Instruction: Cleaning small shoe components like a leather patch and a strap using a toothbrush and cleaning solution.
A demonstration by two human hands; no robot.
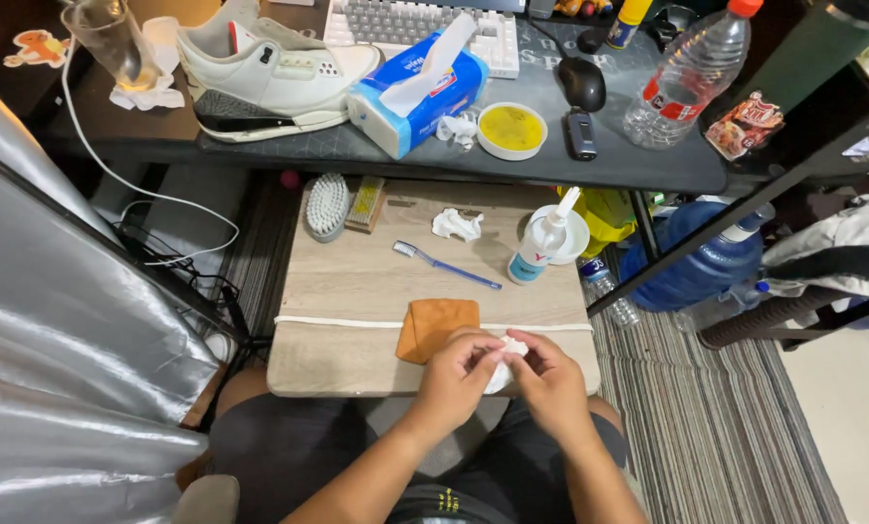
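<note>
Both my hands meet over the near edge of a small wooden table [357, 281]. My left hand [459, 374] and my right hand [551, 378] pinch a small white wad [508, 351], tissue or cloth, between their fingers. Just left of my hands lies a folded orange cloth [434, 325]. A long white shoelace [337, 321] stretches across the table under it. Farther back are a blue toothbrush [444, 264], a crumpled tissue [457, 224], a white scrub brush [327, 205] and a spray bottle [541, 243] beside a white bowl [578, 233].
A dark desk [434, 155] behind holds a white sneaker [269, 68], a blue tissue pack [415, 92], a yellow-filled dish [512, 129], a mouse [582, 82], a keyboard [405, 21], a clear bottle [691, 73] and a glass [114, 39]. A large blue water jug [696, 262] stands right; a silvery sheet [56, 320] hangs left.
</note>
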